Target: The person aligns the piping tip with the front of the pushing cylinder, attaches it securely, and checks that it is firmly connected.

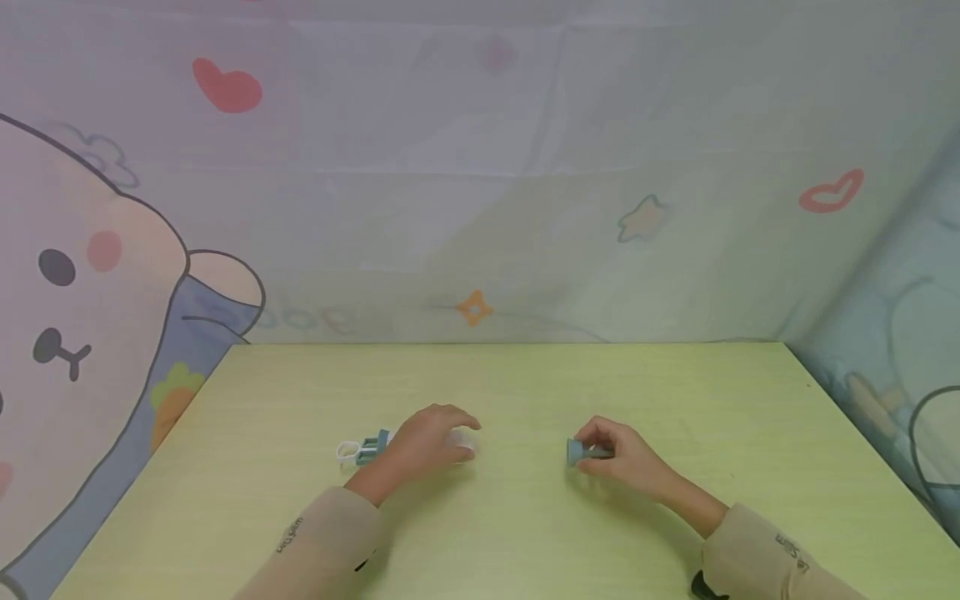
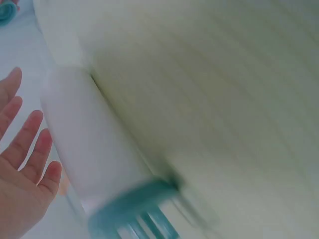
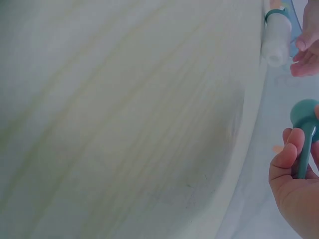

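- Leftmost on the table we saw a white loop standing out from a teal frame, which capped one end of a white tube lying on its side.
- The left hand arched over the tube in the head view, fingers spread and wrapped round nothing. The tube lay just beside those fingers; we could not tell whether any fingertip touched it.
- Across a stretch of bare table, the right hand pinched a teal piece by its stem, thumb and fingers closed on it, the wide head poking out towards the left hand.
- From the left wrist, though blurred, we got the tube's long side, mostly hidden by the hand in the head view, and the hollow face of the teal piece's head.
- Only the head view gave us the loop clearly.
- From the right wrist we saw the tube's far end and the rounded back of the head.
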### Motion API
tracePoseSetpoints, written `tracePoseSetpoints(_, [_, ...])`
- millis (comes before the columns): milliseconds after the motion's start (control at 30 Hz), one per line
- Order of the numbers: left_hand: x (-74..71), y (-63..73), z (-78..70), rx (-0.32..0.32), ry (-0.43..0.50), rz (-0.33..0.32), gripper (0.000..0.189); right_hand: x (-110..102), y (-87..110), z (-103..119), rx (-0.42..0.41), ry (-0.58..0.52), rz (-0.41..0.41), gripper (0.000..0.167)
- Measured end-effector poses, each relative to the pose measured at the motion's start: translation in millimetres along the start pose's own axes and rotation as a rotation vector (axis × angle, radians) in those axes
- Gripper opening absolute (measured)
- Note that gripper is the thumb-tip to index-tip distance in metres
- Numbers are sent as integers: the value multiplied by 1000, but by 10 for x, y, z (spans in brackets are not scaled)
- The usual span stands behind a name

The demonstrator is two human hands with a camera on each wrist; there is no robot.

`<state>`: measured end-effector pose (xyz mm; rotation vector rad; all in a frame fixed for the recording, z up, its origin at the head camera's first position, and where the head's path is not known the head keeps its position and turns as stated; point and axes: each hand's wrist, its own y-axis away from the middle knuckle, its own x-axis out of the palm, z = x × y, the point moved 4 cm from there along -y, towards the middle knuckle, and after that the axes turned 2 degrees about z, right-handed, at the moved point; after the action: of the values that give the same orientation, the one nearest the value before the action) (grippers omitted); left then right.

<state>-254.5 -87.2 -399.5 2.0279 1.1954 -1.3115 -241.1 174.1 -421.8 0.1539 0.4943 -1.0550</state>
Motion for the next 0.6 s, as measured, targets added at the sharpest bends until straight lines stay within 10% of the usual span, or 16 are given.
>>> tracePoseSetpoints(600, [-92,212,393,70,-195,64,55,-16,17,-18,-1,2,11,24])
